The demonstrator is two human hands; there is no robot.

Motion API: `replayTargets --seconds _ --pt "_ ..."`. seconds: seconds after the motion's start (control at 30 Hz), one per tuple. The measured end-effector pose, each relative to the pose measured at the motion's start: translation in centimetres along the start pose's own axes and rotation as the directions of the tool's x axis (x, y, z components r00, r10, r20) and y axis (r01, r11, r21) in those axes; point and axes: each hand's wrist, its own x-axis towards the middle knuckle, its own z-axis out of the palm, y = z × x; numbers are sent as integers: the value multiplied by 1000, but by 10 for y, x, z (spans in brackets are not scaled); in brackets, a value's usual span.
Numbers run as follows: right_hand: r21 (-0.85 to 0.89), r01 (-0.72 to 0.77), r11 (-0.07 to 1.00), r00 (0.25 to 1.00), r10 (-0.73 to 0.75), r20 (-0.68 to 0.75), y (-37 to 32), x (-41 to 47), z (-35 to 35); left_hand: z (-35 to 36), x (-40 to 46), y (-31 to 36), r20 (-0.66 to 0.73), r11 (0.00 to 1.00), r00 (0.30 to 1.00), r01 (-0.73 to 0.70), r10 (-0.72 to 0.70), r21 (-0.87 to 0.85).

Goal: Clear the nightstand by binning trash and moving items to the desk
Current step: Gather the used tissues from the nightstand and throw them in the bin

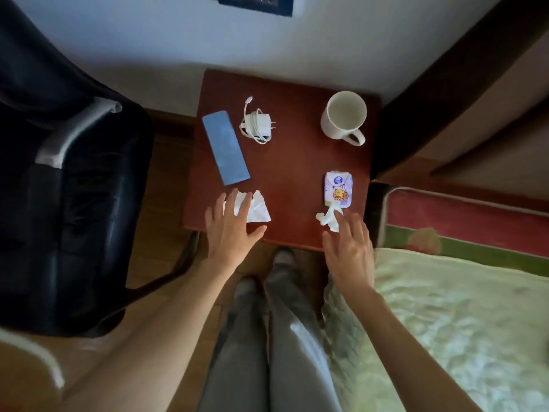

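The reddish-brown nightstand (291, 162) carries a blue flat case (225, 147), a white charger with its coiled cable (258, 125), a white mug (344, 116) and a small purple tissue pack (338, 189). A crumpled white paper (259, 208) lies at the front left; my left hand (231, 227) rests open over it, fingers spread and touching it. A small twisted white tissue (326, 219) lies at the front right, just below the pack. My right hand (350, 251) hovers open beside it, fingertips at its edge.
A black office chair (68, 185) stands close on the left. A bed with a pale green cover (463, 328) and a dark wooden frame (451, 84) borders the right. My legs (276, 337) are in front of the nightstand, above wooden floor. A wall socket (255, 3) is above.
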Motion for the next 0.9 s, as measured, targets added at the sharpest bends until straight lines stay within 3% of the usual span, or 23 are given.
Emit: replayTargets --seconds 0.23,0.6,0.9 --pt "38 -33 999 996 36 -80 29 -1 31 50 14 22 -74 990 990 112 -118 -87" --pt "9 -30 1000 992 31 -122 32 15 50 48 0 26 -275 907 961 -109 -8 -407" --pt "-26 -142 989 978 136 -159 11 27 66 6 -2 13 -229 804 973 -144 9 -576"
